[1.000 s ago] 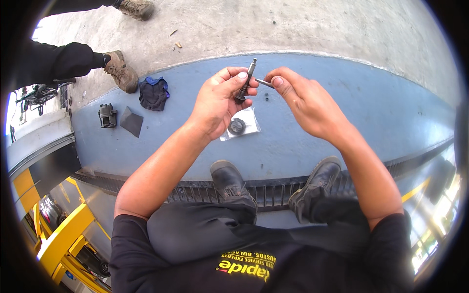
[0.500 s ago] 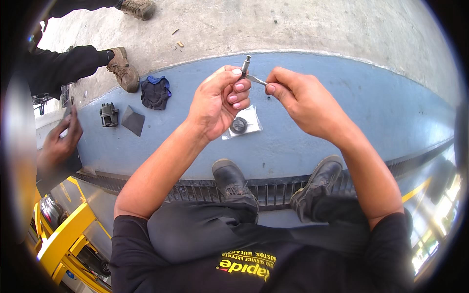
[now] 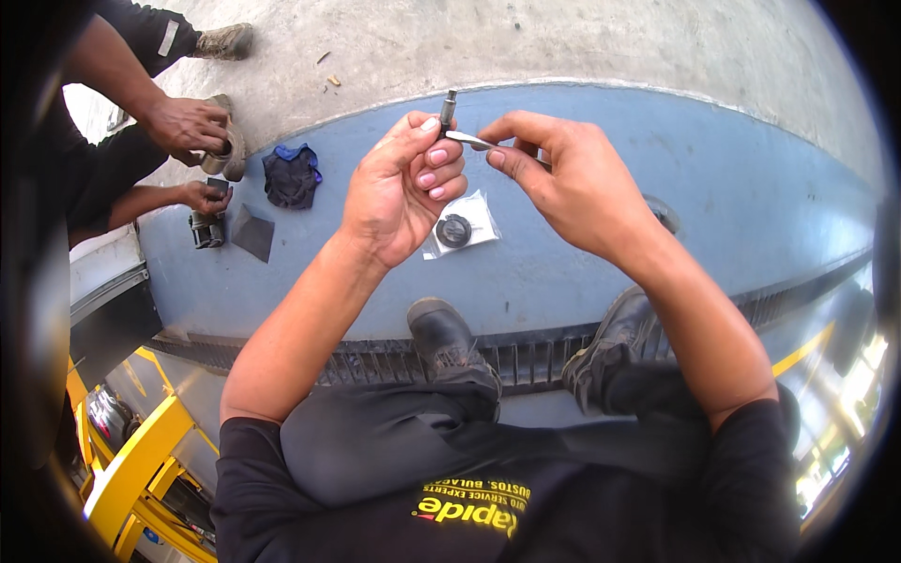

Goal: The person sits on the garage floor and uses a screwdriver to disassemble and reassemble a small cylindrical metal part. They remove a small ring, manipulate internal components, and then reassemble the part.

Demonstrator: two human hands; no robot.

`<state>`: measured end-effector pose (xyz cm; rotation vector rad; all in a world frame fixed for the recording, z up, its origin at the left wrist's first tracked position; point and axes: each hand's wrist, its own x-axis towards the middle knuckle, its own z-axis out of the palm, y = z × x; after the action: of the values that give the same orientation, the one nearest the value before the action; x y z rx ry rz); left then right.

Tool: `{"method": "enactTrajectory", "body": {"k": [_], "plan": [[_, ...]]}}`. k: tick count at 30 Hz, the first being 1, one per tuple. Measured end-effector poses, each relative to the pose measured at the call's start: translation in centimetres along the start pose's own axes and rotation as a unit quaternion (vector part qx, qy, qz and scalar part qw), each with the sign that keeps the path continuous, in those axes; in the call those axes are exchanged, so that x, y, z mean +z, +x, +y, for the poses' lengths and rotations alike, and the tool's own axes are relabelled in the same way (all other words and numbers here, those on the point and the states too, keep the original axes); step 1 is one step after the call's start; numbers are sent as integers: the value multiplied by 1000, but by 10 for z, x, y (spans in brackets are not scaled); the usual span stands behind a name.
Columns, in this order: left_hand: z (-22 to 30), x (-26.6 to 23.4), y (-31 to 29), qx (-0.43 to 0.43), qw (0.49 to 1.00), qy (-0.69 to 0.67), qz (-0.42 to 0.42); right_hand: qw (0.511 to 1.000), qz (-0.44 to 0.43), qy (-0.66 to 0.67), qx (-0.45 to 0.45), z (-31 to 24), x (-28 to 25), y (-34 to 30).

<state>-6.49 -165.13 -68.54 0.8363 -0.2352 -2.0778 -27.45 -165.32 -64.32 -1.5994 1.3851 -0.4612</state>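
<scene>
My left hand [image 3: 399, 192] is closed round a slim metal pin [image 3: 449, 107], upright with its stepped tip above the thumb. A dark band sits on the pin by my fingertips. My right hand [image 3: 568, 183] pinches a thin, flat metal blade [image 3: 469, 140] between thumb and forefinger. The blade's tip touches or nearly touches the pin near the dark band; its rear part is hidden by my fingers. Below my hands, a clear plastic bag [image 3: 483, 223] lies on the blue floor, with a round black part [image 3: 453, 231] on or in it.
At left, a co-worker's hands [image 3: 192, 131] hold a metal cylinder [image 3: 217, 161] and a small dark sheet, above a metal caliper-like part [image 3: 206, 231]. A dark sheet [image 3: 252, 233] and dark gloves or cloth [image 3: 292, 176] lie nearby. A floor grate [image 3: 526, 361] runs by my boots.
Both my hands have shifted slightly left and up, the blade now flatter against the pin. The co-worker's hands have come over the caliper-like part with a cylinder and dark sheet.
</scene>
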Motion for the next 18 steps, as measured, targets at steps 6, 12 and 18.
{"method": "enactTrajectory", "body": {"k": [6, 12, 18], "plan": [[-1, 0, 2, -1, 1000, 21, -7, 997, 20, 27, -66, 16, 8, 1], [-8, -1, 3, 34, 994, 99, -8, 998, -8, 15, -59, 18, 8, 4], [-13, -4, 9, 80, 992, 90, 43, 995, 53, -35, -73, 21, 34, 10]]}}
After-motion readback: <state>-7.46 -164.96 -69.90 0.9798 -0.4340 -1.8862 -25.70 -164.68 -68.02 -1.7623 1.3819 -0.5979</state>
